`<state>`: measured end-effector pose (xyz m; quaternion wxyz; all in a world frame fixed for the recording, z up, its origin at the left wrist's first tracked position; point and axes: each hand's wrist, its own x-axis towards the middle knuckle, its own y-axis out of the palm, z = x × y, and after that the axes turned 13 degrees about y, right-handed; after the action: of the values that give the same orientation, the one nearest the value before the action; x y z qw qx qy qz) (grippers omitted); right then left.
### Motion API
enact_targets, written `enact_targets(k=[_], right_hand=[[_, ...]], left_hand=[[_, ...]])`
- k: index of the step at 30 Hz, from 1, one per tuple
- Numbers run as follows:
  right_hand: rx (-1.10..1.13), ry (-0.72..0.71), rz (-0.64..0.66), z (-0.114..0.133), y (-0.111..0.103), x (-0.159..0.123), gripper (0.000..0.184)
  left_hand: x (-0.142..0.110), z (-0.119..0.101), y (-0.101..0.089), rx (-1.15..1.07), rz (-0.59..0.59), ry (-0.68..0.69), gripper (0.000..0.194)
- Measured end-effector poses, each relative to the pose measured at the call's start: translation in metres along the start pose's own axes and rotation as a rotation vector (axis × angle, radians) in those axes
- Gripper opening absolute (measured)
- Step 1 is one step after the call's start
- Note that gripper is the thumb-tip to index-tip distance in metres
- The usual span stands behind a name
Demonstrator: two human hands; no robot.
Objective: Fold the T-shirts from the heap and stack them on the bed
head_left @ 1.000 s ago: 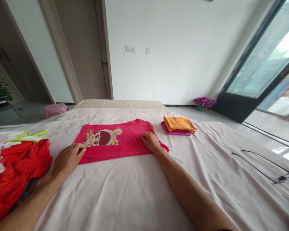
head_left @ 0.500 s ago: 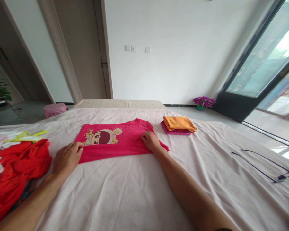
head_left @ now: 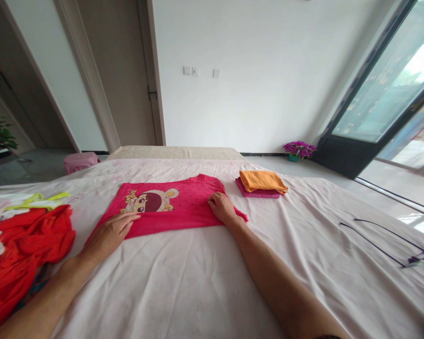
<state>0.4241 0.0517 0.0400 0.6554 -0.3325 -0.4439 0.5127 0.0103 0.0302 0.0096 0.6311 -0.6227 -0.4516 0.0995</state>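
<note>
A pink-red T-shirt [head_left: 189, 200] lies on its side across the pale sheet, with a cartoon girl in a bear hood printed on it. Its near edge is folded over into a plain band. My left hand [head_left: 113, 230] rests flat on the left end of this band, fingers stretched out and nearly together. At the other end, by the neck and sleeve, my right hand [head_left: 221, 207] has its fingers bent down and closed on the shirt fabric; the fingertips are partly hidden.
Folded orange [head_left: 263, 181] and magenta [head_left: 249, 190] clothes are stacked right of the shirt. Crumpled red clothing [head_left: 38, 235] lies at left with white and yellow pieces. Black-framed glasses [head_left: 410, 259] sit on the sheet [head_left: 183, 282] at right. A pink stool [head_left: 80, 162] stands beyond.
My left hand has let go of the shirt's left edge and slid right, its fingers now straightened over the folded band. More of the shirt's left end shows spread toward me. My right hand stays put.
</note>
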Motion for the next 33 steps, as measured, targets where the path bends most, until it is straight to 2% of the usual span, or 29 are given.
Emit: enact_targets(k=[8,13,21,27,33], right_hand=[[0.013,-0.029,-0.002,-0.0038,0.0044,0.0025,0.016],[0.026,-0.039,-0.01,-0.006,0.0065,0.004,0.015],[0.047,-0.061,-0.022,-0.0078,0.0072,0.0037,0.013],[0.049,-0.065,-0.029,-0.0085,0.0069,0.0041,0.012],[0.033,-0.063,-0.02,-0.008,0.0077,0.0051,0.013]], left_hand=[[-0.0013,0.0034,0.0017,0.001,-0.019,-0.01,0.041],[-0.0013,0.0017,0.0018,0.042,-0.038,-0.084,0.043],[-0.0011,0.0065,0.0048,0.195,0.029,-0.115,0.056],[-0.004,0.008,0.0059,0.242,0.067,-0.11,0.057],[-0.0021,0.0096,-0.001,0.257,0.063,-0.227,0.05]])
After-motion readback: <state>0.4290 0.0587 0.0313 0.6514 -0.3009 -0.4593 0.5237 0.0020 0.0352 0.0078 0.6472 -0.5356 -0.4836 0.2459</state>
